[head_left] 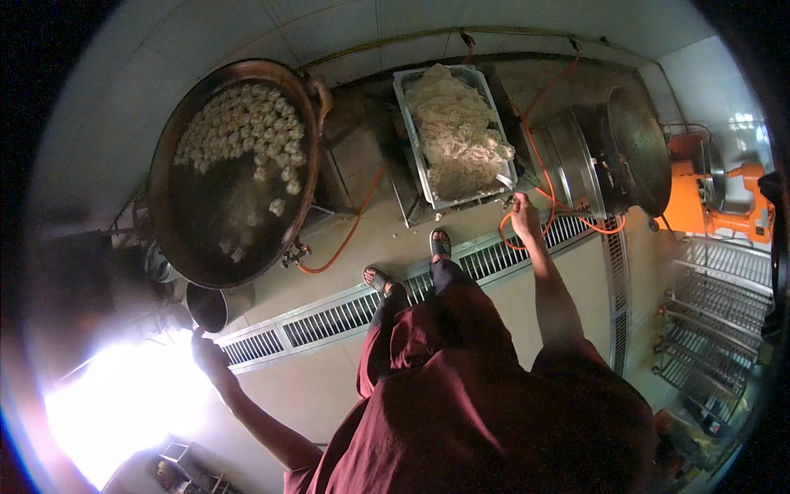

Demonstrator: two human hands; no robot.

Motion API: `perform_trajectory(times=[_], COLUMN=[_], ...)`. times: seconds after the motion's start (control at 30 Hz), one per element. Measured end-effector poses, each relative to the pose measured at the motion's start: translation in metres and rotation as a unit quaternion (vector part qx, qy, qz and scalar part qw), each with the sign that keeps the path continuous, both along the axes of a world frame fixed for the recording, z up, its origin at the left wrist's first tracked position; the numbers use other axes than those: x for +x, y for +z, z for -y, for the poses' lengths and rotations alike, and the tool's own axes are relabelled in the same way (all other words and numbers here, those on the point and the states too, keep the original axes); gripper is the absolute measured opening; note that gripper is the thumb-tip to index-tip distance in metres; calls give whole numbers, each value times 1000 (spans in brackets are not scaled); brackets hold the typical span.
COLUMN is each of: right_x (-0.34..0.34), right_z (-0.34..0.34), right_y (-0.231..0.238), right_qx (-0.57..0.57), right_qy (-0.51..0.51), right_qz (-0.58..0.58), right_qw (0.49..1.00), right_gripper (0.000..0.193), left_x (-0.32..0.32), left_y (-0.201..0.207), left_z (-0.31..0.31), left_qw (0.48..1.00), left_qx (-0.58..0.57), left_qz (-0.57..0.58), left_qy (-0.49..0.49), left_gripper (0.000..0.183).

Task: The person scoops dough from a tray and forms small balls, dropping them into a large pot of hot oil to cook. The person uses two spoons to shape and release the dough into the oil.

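Note:
My right hand [527, 217] is closed at the near right corner of a rectangular pale tub [418, 156]. From its fingers a small pale flat-ended tool [504, 180], perhaps a spoon, points at the tub's contents. A heaped, sticky beige mixture [457, 115] fills the tub. At the lower left, my left hand [212, 361] hangs dark against a bright glare, below a metal pot; whether its fingers hold anything is hidden. A large round pan [306, 177] of dark liquid stands at the left, with many pale lumpy balls [247, 128] bunched at its far side.
An open metal pot [207, 307] stands under the big pan. Orange hoses [350, 233] run along the stands and floor. A floor drain grate [329, 319] crosses before my feet. On the right are a tilted dark wok [638, 152], an orange machine [687, 198] and wire racks [716, 296].

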State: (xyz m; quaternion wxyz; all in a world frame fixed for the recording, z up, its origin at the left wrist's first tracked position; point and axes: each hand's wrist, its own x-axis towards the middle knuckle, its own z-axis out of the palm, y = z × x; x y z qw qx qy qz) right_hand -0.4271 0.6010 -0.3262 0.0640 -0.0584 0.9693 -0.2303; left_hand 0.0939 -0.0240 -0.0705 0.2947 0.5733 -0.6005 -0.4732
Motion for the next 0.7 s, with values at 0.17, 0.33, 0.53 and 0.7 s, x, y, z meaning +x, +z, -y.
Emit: perform_trajectory(times=[0.17, 0.33, 0.53, 0.7], right_x=[-62, -81, -61, -77], right_z=[18, 53, 40, 48], right_y=[-48, -81, -89, -94], right_qx=[45, 46, -25, -6], right_qy=[1, 22, 63, 40], right_qz=[57, 44, 24, 23], right_qw=[997, 998, 997, 999], right_gripper=[43, 60, 52, 59], left_x=[-133, -204, -246, -260], left_y=[26, 30, 39, 39], left_z=[-116, -194, -242, -257], left_qw=[992, 975, 967, 969], left_qx=[98, 165, 244, 233], left_qz=[19, 32, 48, 53], left_qy=[-76, -147, -52, -58], left_gripper=[30, 24, 21, 21])
